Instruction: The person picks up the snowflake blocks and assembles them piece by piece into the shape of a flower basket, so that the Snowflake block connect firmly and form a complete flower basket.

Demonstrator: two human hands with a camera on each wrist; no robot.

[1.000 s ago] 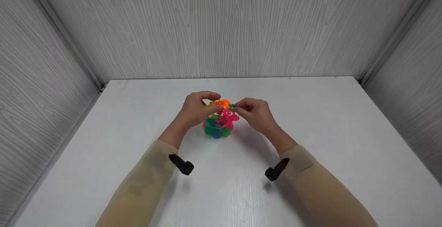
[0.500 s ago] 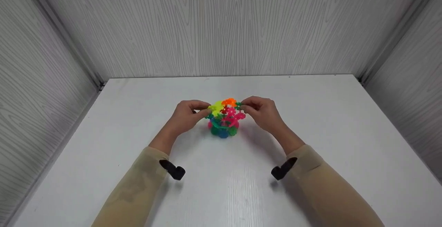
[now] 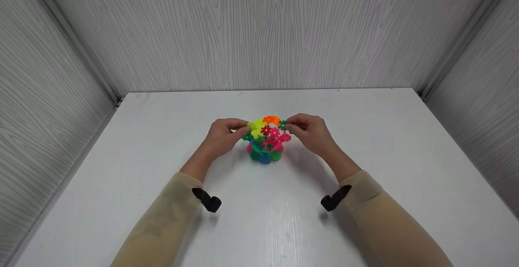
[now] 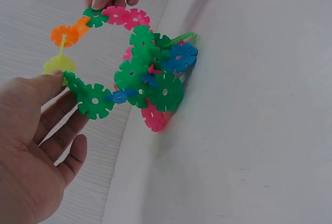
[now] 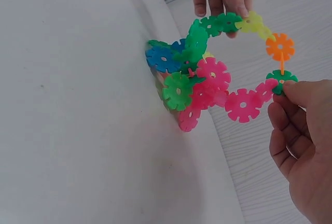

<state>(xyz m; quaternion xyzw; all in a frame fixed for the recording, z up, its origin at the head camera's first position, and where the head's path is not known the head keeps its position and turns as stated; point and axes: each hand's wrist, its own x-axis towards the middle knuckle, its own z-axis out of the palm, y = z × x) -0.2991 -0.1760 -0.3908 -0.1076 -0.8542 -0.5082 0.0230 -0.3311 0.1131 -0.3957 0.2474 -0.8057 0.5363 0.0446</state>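
A small basket-like build (image 3: 265, 158) of interlocking notched plastic discs rests on the white table, an arch of linked discs rising over it. My left hand (image 3: 223, 137) pinches a yellow disc (image 4: 58, 65) on the arch's left side between thumb and fingers. On the opposite side my right hand (image 3: 311, 134) pinches a green disc (image 5: 278, 77). Orange discs (image 5: 280, 38) form the top between the two hands. Pink discs (image 5: 244, 111) run down from the right-hand disc to the base. Green discs (image 4: 95, 111) descend below my left hand. Fingers partly cover the held discs.
The white table (image 3: 259, 222) extends around the build. A grey wood-grain panel (image 3: 259, 31) stands behind it, with side panels at left and right. Black wrist mounts (image 3: 207, 200) sit on both sleeves.
My left hand has gone from the arch's orange top to its yellow left side. The build has shifted slightly right, and my right hand has moved right with it, still pinching the green disc.
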